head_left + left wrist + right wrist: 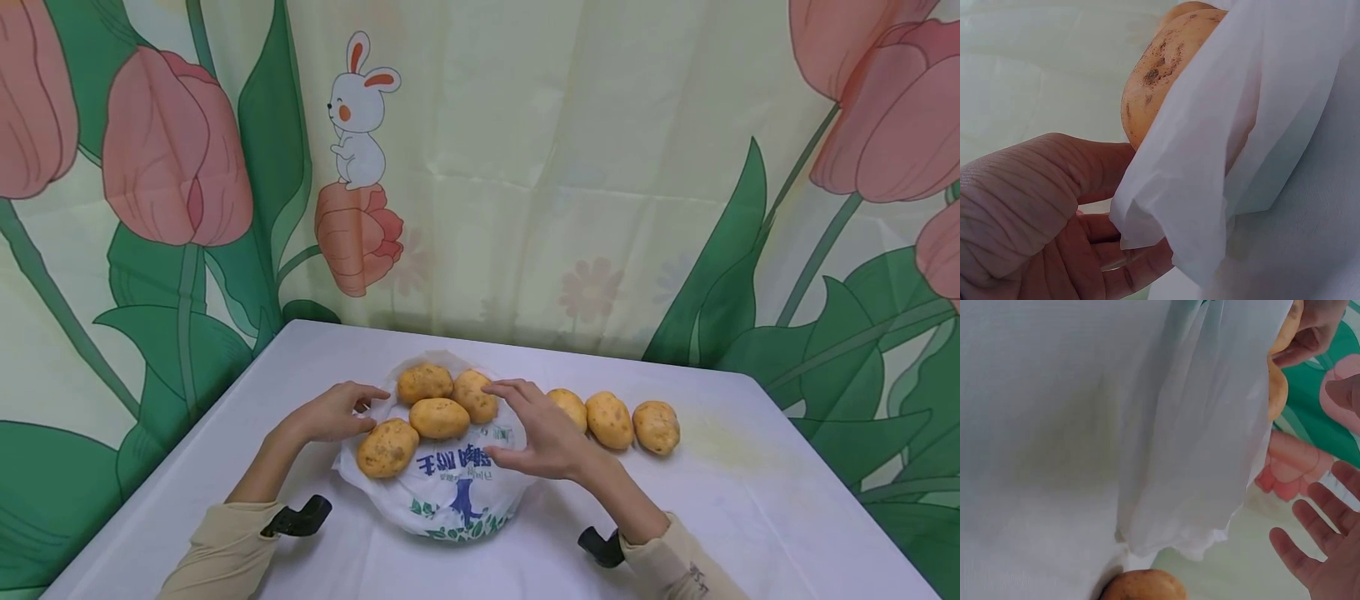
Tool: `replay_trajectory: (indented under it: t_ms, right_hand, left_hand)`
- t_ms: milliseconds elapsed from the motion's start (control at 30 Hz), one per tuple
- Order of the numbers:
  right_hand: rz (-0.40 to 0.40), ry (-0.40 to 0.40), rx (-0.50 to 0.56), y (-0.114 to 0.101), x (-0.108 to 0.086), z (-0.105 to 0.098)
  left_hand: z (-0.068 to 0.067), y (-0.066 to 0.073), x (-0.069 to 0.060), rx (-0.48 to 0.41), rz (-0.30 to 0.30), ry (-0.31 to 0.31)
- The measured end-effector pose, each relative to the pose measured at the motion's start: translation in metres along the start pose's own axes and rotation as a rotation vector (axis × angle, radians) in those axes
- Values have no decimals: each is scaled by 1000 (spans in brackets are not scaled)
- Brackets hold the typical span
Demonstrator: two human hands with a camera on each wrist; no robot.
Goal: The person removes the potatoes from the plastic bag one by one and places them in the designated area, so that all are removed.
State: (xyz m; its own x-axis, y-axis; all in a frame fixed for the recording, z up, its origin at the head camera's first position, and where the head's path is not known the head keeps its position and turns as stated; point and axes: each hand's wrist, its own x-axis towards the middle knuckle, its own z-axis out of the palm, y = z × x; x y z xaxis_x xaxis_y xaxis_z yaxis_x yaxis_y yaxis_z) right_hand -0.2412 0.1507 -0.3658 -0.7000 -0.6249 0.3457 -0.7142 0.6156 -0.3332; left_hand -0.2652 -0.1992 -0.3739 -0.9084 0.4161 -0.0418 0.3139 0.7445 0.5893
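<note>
The bag (448,488) between the fingers (517,392) is white, printed with blue lettering (453,461) and green leaves (472,528). Potatoes (439,418) near the fingers are yellow-brown with dark specks.

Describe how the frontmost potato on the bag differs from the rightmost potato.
The frontmost potato rests on the printed white bag; the rightmost potato lies on the table. The frontmost potato looks larger and longer; the rightmost potato looks smaller and rounder. Both have yellowish, speckled skin.

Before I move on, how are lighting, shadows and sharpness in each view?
Head view: bright, fairly even light, clear print on the white bag; left wrist: dimmer, curtain soft behind, dark marks distinct on nearest potato; right wrist: tablecloth low in contrast, shadow beside the bottom-edge potato.
</note>
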Motion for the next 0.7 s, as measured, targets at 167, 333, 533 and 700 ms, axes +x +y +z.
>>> replay_trajectory:
  t_ms: [167,333,533,700]
  right_hand:
    - [4,-12,-1,-2,5,4]
    - [15,-60,13,-4,10,8]
    - [35,-118,23,-8,16,11]
    - [13,-145,41,-10,22,12]
  left_hand:
    - [-3,2,-1,9,-4,6]
    - [-3,2,-1,3,-1,1]
    - [-1,0,0,5,17,0]
    - [-1,0,0,4,22,0]
